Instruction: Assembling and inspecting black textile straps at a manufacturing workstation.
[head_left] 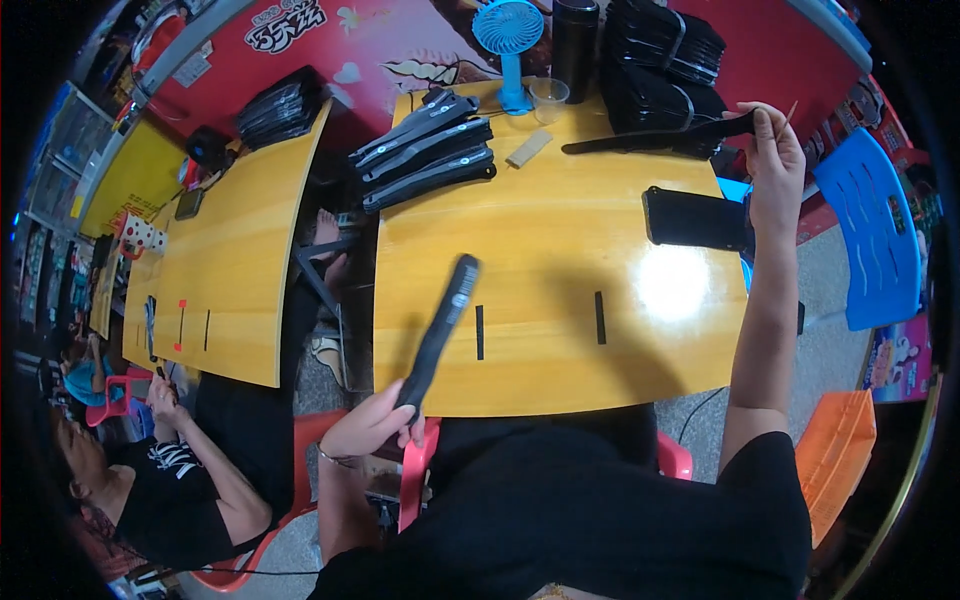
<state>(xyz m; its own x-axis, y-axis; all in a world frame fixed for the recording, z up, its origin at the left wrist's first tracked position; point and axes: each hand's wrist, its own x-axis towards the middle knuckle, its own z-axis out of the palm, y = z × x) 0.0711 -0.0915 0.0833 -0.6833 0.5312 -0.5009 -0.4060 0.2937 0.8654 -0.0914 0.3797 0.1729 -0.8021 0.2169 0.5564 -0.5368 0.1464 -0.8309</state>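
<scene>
My left hand is closed around the lower end of a flat black strap with small pale printing, tilted up over the near left of the table. At the far right, my right hand pinches one end of a second black strap. That strap stretches leftward in front of the banded stacks of black strips. A thin pointed stick also shows at the right fingers. Several dark straps with grey stripes lie piled at the table's far left.
On the yellow table are a black phone, a small tan block, a clear cup, a blue fan and a black bottle. Another person sits at the left table. A blue chair stands right.
</scene>
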